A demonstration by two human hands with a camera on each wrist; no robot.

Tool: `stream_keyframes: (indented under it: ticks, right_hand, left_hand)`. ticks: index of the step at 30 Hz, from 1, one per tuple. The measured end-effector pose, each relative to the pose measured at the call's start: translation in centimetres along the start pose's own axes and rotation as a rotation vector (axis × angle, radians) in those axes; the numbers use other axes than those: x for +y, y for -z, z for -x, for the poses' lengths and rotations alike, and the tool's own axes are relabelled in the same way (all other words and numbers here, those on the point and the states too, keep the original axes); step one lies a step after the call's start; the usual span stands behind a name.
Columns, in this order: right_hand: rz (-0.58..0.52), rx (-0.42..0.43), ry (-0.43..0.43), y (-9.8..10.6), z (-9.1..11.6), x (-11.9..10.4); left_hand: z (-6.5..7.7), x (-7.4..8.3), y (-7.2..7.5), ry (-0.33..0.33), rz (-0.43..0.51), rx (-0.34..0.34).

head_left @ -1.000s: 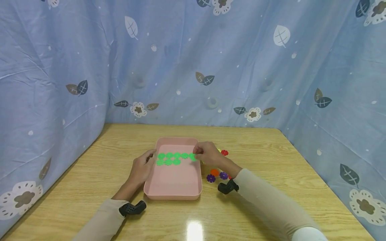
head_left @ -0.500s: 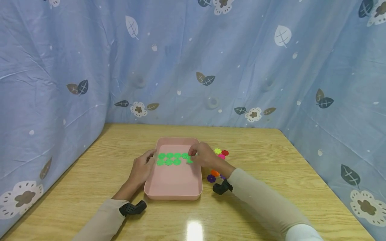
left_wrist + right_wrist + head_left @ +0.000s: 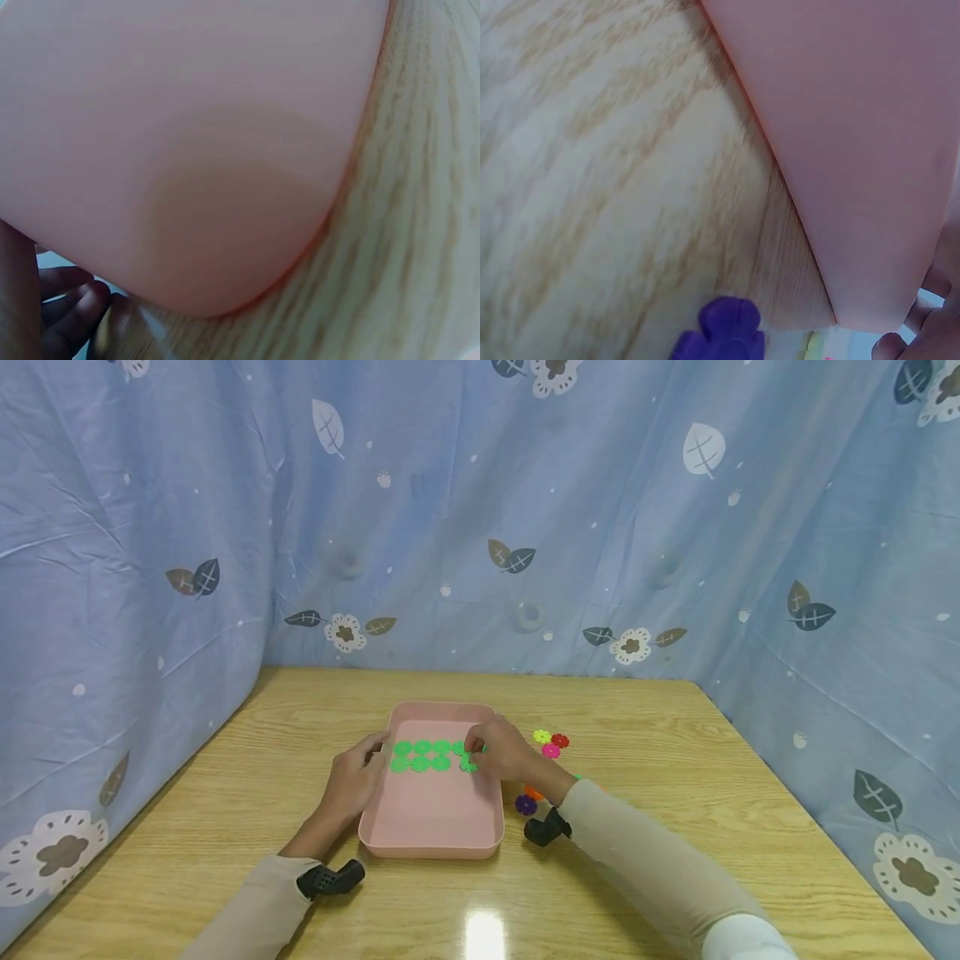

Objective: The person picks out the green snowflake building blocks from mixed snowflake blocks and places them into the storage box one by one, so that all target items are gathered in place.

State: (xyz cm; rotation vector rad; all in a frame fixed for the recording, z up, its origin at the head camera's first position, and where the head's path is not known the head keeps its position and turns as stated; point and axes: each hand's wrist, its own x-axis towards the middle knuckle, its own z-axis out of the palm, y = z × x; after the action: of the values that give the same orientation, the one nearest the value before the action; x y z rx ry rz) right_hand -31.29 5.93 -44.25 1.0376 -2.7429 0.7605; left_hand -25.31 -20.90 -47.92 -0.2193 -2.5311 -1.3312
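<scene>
A shallow pink tray (image 3: 431,818) lies on the table with two rows of green flower-shaped plastic discs (image 3: 422,748) in its far half. My left hand (image 3: 357,779) grips the tray's left wall, thumb at the rim; its curled fingers also show at the lower left of the left wrist view. My right hand (image 3: 498,750) reaches over the tray's right wall. Its thumb and forefinger pinch a green flower disc (image 3: 468,767) at the right end of the nearer row, partly hidden by the fingers. In the right wrist view the pinched disc is out of sight.
Right of the tray lie loose flower discs: yellow (image 3: 542,737), red (image 3: 559,741), pink (image 3: 551,751), orange (image 3: 533,792) and purple (image 3: 526,805). My right forearm covers some of them. A blue patterned curtain (image 3: 450,527) stands around the wooden table (image 3: 637,718).
My right hand has moved left and slightly nearer with the green disc, from the right end of the far row to the nearer row. The left hand stays on the tray.
</scene>
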Motion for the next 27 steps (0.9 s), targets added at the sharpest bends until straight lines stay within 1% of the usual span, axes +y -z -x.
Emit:
stream_keyframes:
  ticks: [17,27]
  right_hand:
    - [0.052,-0.035,-0.039,-0.11,-0.53,-0.6]
    - [0.131,-0.042,-0.033,-0.28,-0.52,-0.57]
  left_hand:
    - [0.06,0.16,0.09,0.003,-0.007,0.005]
    - [0.06,0.1,0.08,-0.005,-0.002,0.0]
